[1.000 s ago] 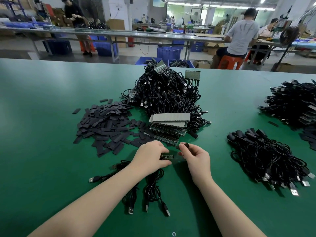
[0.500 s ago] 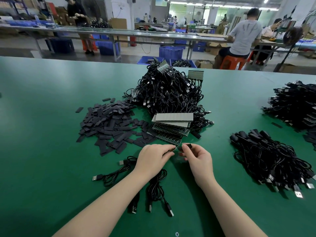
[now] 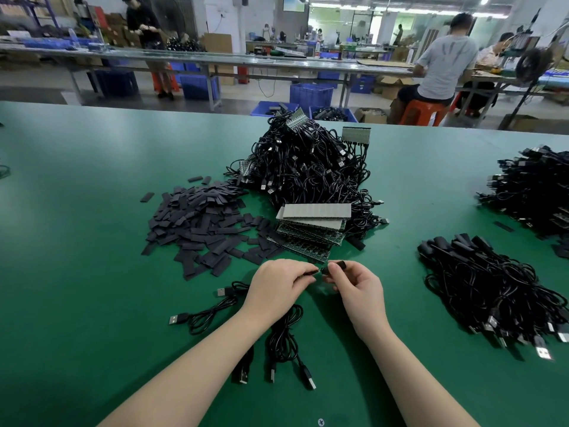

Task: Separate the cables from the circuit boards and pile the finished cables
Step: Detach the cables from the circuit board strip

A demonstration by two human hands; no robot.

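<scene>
**Now the sleeve nears the board end**

Since a second ago the left hand (image 3: 281, 283) has lifted the small board (image 3: 311, 273) it pinches, meeting the black sleeve (image 3: 338, 266) pinched in the right hand (image 3: 354, 286); likely the cable (image 3: 284, 340) is nearly finished. Whether sleeve and board touch is hidden by fingers. Finished pile (image 3: 492, 282) lies right.

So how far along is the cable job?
Done: a finished bundle lies at right. In hand: the left hand and right hand each pinch a small dark piece, nearly meeting. Left: the big tangled heap, boards attached, and the loose cables by the wrists.
</scene>
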